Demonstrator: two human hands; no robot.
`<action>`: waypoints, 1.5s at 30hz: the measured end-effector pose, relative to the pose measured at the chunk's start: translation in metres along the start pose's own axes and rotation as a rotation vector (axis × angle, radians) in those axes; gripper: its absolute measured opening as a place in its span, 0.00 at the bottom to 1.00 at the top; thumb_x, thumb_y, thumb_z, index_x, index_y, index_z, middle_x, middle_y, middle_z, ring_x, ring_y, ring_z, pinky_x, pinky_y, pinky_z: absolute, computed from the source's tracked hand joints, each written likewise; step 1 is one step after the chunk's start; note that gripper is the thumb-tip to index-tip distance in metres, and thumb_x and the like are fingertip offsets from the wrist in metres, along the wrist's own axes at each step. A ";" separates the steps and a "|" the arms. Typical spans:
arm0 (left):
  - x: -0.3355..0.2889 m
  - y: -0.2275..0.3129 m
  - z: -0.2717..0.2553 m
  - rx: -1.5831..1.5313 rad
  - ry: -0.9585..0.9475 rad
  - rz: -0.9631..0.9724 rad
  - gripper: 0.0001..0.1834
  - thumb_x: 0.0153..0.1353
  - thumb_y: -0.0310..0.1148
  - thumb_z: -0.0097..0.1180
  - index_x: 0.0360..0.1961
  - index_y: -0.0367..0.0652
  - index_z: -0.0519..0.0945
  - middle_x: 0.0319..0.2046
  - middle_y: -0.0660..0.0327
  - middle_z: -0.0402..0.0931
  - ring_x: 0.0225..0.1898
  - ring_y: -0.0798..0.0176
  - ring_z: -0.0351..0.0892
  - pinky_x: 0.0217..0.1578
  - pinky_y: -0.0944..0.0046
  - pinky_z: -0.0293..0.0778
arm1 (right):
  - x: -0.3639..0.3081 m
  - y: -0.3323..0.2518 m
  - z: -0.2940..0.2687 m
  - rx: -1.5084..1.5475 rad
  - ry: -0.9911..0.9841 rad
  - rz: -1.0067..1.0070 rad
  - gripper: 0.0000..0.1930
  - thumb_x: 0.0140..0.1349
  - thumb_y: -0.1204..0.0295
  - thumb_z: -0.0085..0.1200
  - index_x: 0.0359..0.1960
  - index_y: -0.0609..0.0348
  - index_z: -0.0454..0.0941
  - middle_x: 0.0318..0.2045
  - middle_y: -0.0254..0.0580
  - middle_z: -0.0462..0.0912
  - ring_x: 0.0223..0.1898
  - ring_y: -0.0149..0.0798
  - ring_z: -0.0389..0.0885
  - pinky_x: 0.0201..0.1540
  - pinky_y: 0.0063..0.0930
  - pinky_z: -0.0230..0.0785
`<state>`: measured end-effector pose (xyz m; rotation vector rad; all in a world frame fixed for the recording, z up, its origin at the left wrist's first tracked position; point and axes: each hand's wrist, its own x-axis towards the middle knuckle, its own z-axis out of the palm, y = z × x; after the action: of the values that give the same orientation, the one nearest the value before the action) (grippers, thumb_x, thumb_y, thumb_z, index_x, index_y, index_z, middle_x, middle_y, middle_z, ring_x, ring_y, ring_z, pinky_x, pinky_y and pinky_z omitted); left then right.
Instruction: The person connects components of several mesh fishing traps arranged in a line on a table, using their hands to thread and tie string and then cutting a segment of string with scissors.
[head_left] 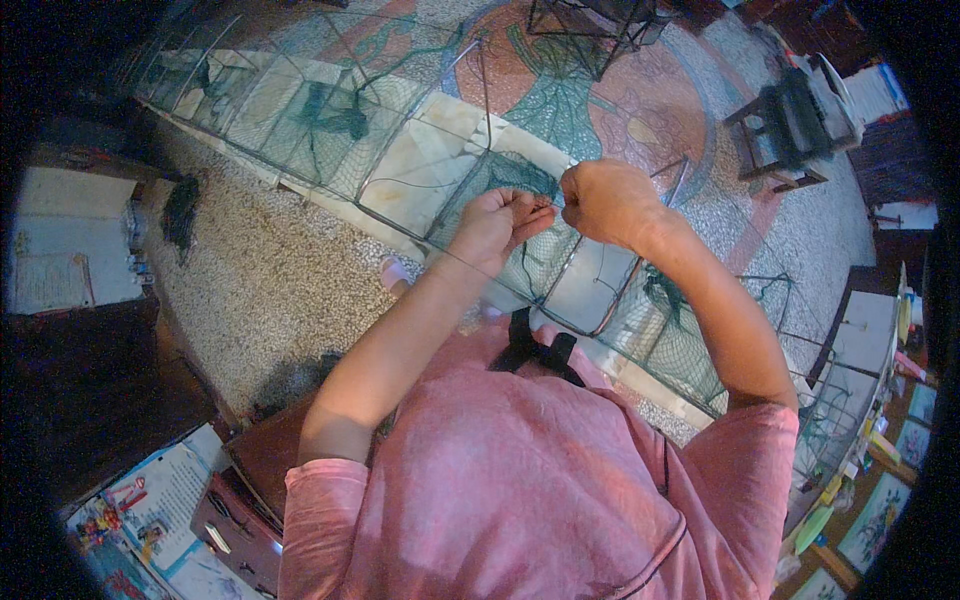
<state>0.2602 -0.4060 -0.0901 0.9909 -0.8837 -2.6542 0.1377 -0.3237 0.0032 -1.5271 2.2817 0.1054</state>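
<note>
A long trap of green netting on rectangular metal frames stretches across in front of me, from far left to near right. Over its middle, my two hands are held close together. My left hand is closed in a pinch, thumb against fingertips, with the palm side partly up. Just to its right, my right hand is curled into a fist with its back toward me. Whatever the fingertips hold is too small to make out. Darker green mesh is bunched just behind my left hand.
Pale slabs lie beneath the trap on a pebbled floor. At the far right stands a dark stool; a black metal frame is at the back. A cluttered table sits near left, and a shelf with pictures near right.
</note>
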 end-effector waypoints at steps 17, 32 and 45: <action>-0.017 0.004 0.014 0.282 0.080 0.066 0.08 0.55 0.29 0.53 0.36 0.40 0.72 0.32 0.61 0.75 0.27 0.69 0.75 0.27 0.74 0.73 | 0.007 -0.002 0.006 0.012 0.015 -0.036 0.09 0.46 0.67 0.54 0.27 0.58 0.76 0.26 0.50 0.78 0.31 0.53 0.76 0.34 0.41 0.68; -0.017 0.026 0.001 -0.181 -0.281 0.141 0.06 0.58 0.29 0.49 0.37 0.43 0.70 0.35 0.58 0.75 0.31 0.67 0.78 0.24 0.74 0.76 | -0.016 0.021 -0.055 0.968 -0.207 -0.250 0.07 0.57 0.67 0.51 0.31 0.56 0.70 0.26 0.34 0.79 0.22 0.22 0.74 0.21 0.13 0.62; -0.021 -0.033 0.010 0.648 -0.089 0.553 0.07 0.54 0.25 0.48 0.35 0.38 0.69 0.30 0.59 0.71 0.27 0.63 0.79 0.24 0.70 0.75 | -0.013 0.012 -0.047 0.993 0.034 -0.321 0.10 0.56 0.64 0.53 0.28 0.59 0.72 0.19 0.28 0.73 0.21 0.22 0.69 0.20 0.17 0.59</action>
<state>0.2717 -0.3668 -0.0922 0.5929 -1.7956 -1.9800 0.1182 -0.3202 0.0496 -1.2658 1.6121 -0.9827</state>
